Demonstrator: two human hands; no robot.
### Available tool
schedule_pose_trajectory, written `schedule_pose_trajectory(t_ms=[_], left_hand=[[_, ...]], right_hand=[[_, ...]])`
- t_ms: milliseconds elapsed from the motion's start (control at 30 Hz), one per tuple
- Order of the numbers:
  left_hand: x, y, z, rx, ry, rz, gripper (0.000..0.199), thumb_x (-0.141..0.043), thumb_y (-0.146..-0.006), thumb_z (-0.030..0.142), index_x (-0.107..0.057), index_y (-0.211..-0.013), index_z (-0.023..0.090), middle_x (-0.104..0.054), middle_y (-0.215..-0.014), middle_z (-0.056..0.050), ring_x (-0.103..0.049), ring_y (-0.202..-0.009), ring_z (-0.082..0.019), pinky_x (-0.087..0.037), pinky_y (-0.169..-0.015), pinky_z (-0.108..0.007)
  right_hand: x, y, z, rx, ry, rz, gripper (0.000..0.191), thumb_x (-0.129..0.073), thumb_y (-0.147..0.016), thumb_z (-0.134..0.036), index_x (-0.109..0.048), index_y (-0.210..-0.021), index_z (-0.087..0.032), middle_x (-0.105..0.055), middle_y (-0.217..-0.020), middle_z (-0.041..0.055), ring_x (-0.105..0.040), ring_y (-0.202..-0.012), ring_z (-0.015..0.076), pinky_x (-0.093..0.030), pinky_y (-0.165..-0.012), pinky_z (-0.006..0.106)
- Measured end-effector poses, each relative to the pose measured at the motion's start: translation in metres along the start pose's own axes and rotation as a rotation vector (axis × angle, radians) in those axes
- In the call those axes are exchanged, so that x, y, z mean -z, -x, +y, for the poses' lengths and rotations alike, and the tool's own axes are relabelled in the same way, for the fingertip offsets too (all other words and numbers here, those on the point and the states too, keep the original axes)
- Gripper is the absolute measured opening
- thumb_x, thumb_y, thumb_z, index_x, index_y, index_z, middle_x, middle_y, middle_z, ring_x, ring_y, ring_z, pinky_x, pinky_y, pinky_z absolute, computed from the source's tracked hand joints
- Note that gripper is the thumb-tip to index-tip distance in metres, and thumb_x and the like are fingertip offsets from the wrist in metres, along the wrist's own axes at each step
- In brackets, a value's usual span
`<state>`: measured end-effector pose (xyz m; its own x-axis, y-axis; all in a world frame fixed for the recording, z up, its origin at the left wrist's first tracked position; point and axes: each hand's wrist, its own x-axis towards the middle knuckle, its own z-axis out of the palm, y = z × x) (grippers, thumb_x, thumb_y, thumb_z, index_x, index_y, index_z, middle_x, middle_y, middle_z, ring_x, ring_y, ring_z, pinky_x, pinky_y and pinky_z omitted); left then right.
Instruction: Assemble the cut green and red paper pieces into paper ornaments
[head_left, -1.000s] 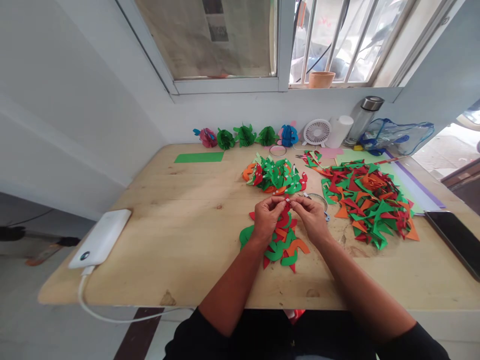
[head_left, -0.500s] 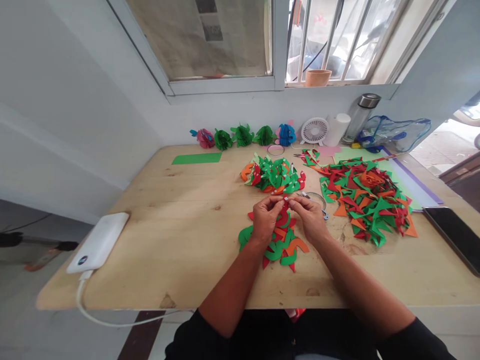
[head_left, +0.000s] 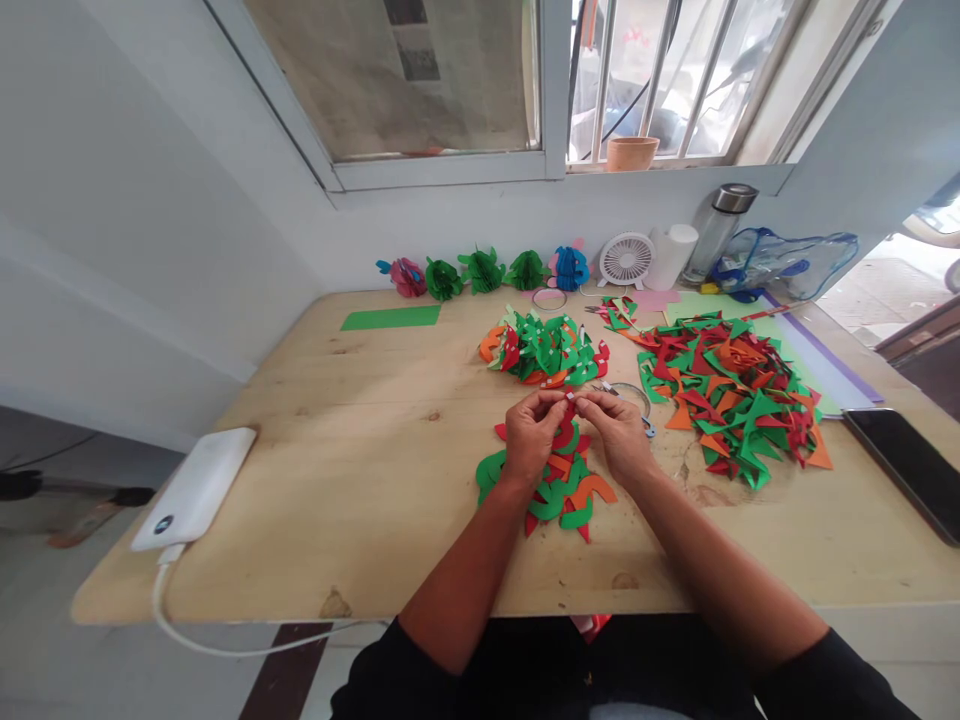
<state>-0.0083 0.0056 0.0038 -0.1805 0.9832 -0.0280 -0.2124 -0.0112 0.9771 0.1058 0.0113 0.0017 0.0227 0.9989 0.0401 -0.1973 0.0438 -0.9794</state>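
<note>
My left hand [head_left: 532,432] and my right hand [head_left: 613,428] meet at the fingertips, both pinching a small red paper piece [head_left: 570,402] with a white square at its top. Under and between them lies a loose pile of curved green, red and orange paper pieces [head_left: 555,497]. Just beyond my fingers sits a heap of similar pieces with white squares on them [head_left: 551,348]. Beside my right hand are a round ring [head_left: 634,391] and a blue-handled tool [head_left: 649,429], partly hidden.
Paper scraps [head_left: 739,385] are heaped at the right, near a black phone [head_left: 907,465]. Folded paper figures [head_left: 482,270], a small fan [head_left: 627,260] and a glass bottle [head_left: 716,235] line the wall. A white power bank [head_left: 195,488] lies left, a green strip [head_left: 391,318] behind.
The view has shifted very slightly. Both hands keep the same pinch on the red piece, with no other visible movement.
</note>
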Motion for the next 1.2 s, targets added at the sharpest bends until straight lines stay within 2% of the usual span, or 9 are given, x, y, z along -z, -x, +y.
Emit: schedule_pose_trajectory(t_ms=[167, 433, 767, 967, 1200], left_hand=[[0.001, 0.000, -0.004, -0.056, -0.043, 0.001, 0.014, -0.066, -0.068, 0.027, -0.068, -0.076, 0.016, -0.069, -0.074, -0.002, -0.061, -0.067, -0.012, -0.047, -0.062, -0.021], [0.003, 0.001, -0.008, -0.178, -0.179, -0.037, 0.018, -0.061, -0.075, 0.032, -0.069, -0.081, 0.017, -0.069, -0.076, -0.003, -0.062, -0.069, -0.013, -0.049, -0.068, -0.023], [0.004, 0.003, -0.017, -0.194, -0.285, 0.027, 0.020, -0.059, -0.075, 0.035, -0.071, -0.082, 0.020, -0.069, -0.075, -0.003, -0.062, -0.068, -0.014, -0.050, -0.064, -0.024], [0.004, 0.003, -0.015, -0.210, -0.334, 0.094, 0.015, -0.061, -0.072, 0.032, -0.071, -0.075, 0.021, -0.069, -0.072, -0.003, -0.062, -0.069, -0.017, -0.050, -0.068, -0.026], [0.005, 0.002, -0.012, -0.230, -0.401, 0.105, 0.014, -0.060, -0.070, 0.029, -0.070, -0.071, 0.019, -0.067, -0.066, -0.003, -0.060, -0.061, -0.014, -0.048, -0.063, -0.024]], right_hand=[[0.000, 0.000, 0.000, -0.001, 0.018, 0.010, 0.016, -0.068, -0.067, -0.035, -0.072, -0.075, -0.022, -0.068, -0.074, 0.0016, -0.057, -0.071, 0.0157, -0.045, -0.068, 0.028], [-0.002, 0.002, -0.004, -0.025, -0.036, 0.014, 0.012, -0.069, -0.066, -0.032, -0.071, -0.071, -0.022, -0.066, -0.070, -0.0004, -0.057, -0.071, 0.0142, -0.045, -0.070, 0.027], [-0.002, 0.002, 0.003, -0.058, -0.007, 0.036, 0.016, -0.070, -0.064, -0.035, -0.071, -0.071, -0.020, -0.069, -0.072, 0.0020, -0.060, -0.069, 0.0159, -0.046, -0.064, 0.027], [-0.003, 0.003, 0.001, -0.045, 0.058, 0.018, 0.020, -0.069, -0.064, -0.039, -0.072, -0.073, -0.021, -0.071, -0.076, 0.0037, -0.063, -0.073, 0.0191, -0.048, -0.064, 0.029], [-0.003, 0.004, 0.001, -0.025, 0.128, -0.006, 0.020, -0.065, -0.068, -0.037, -0.073, -0.074, -0.020, -0.072, -0.076, 0.0039, -0.064, -0.071, 0.0193, -0.048, -0.064, 0.029]])
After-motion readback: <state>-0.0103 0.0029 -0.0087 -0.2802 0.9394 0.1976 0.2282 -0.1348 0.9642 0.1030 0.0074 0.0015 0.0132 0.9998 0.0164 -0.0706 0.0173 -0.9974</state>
